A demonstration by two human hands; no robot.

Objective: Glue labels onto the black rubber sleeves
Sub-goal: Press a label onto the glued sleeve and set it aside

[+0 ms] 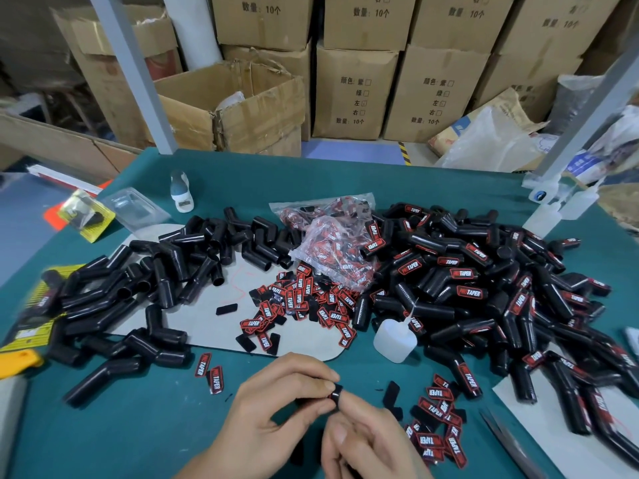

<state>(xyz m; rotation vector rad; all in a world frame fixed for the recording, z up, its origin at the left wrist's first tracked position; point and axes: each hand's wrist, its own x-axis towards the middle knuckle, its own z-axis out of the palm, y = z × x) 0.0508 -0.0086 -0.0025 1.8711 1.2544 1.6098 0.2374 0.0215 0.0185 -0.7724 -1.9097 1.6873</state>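
Over the green table (145, 426), left hand (276, 406) and right hand (363, 444) pinch what looks like a label (335, 393) between them.

The small red-and-black rectangular labels (297, 299) heaped mid-worktop read "TAPER" in white, as do those stuck on black rubber sleeves (465, 373) along the right edge. The stacked brown cardboard cartons (356, 91) behind the far edge carry "数量: 10个", "颜色: 紫", "绿", "左", "右".
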